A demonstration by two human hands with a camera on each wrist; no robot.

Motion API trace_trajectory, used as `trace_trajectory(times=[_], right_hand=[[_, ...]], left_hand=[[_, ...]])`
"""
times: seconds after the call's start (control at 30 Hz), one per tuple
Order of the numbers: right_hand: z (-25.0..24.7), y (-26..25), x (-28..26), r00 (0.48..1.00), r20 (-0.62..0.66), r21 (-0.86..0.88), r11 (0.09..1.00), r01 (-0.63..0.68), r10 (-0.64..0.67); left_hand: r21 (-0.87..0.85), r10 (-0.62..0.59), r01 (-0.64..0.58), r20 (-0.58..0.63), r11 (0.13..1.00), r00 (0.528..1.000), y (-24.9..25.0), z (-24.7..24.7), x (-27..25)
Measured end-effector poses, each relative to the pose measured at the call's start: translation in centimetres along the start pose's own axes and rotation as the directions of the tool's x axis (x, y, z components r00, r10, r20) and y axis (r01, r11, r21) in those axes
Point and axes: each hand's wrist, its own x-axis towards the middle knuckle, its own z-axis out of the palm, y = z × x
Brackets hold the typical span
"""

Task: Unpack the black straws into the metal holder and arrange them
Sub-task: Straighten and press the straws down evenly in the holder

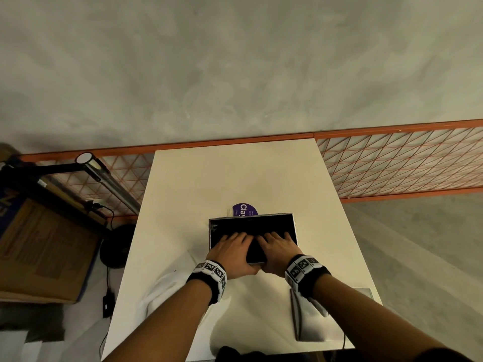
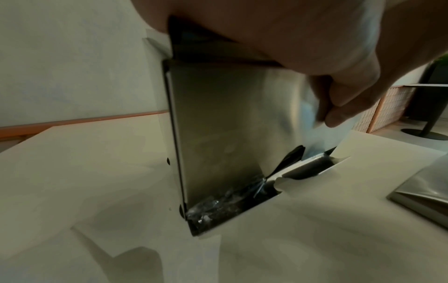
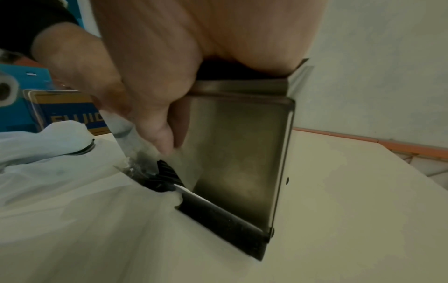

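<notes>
Purple label (image 1: 244, 210) on white table (image 1: 235, 178); cardboard box (image 1: 47, 246) at left.

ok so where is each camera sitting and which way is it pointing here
Head: on the person's head, looking down at the white table; both forearms, left hand and right hand on top of the metal holder.
Left wrist: low beside the holder's side wall; palm and thumb overhead.
Right wrist: low at the opposite side; palm and thumb show.
Both wrist views share the holder and black straws at its base.
</notes>
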Motion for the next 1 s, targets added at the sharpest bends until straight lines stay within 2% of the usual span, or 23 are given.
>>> trace_trajectory(times=[0.2, 0.33, 0.53, 1.0], right_hand=[[0.7, 0.2, -0.6, 0.996, -0.069, -0.027, 0.998, 0.061, -0.063], [1.1, 0.5, -0.8, 0.987, -0.133, -0.038, 0.995, 0.091, -0.095], [0.2, 0.1, -0.7, 0.995, -0.083, -0.013, 0.998, 0.057, -0.058], [0.4, 0.2, -0.5, 0.997, -0.053, -0.038, 0.998, 0.054, -0.056]], left_hand=[[0.091, 0.027, -0.021, -0.07, 0.996, 0.997, 0.2, 0.0, -0.4], [0.086, 0.026, -0.021, -0.052, 0.996, 0.998, 0.4, -0.3, -0.6], [0.029, 0.017, -0.016, -0.017, 0.999, 1.0, 0.3, -0.7, -0.5], [0.044, 0.029, -0.028, -0.022, 0.999, 0.999, 0.1, -0.2, 0.0]])
